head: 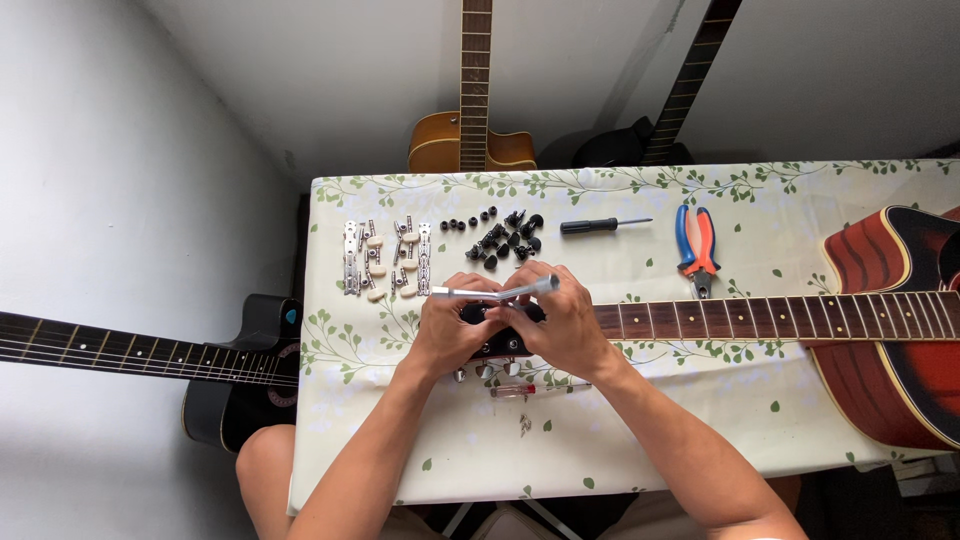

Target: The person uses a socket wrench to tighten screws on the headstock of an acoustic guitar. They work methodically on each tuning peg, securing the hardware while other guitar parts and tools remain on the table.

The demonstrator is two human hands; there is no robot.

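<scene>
both hands on the guitar headstock (497, 343) — left hand (447, 330) gripping it, right hand (566, 322) pinching a silver socket wrench (495, 292) held across the top. black tuner parts (500, 240) just beyond the fingers, clear-handled screwdriver (535, 389) just below the wrists.

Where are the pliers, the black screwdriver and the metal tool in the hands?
Pliers (697, 245), head view, on the red and blue handles.
Black screwdriver (590, 226), head view, on its black handle.
Metal tool (470, 292), head view, on the silver shaft left of the hands.
</scene>
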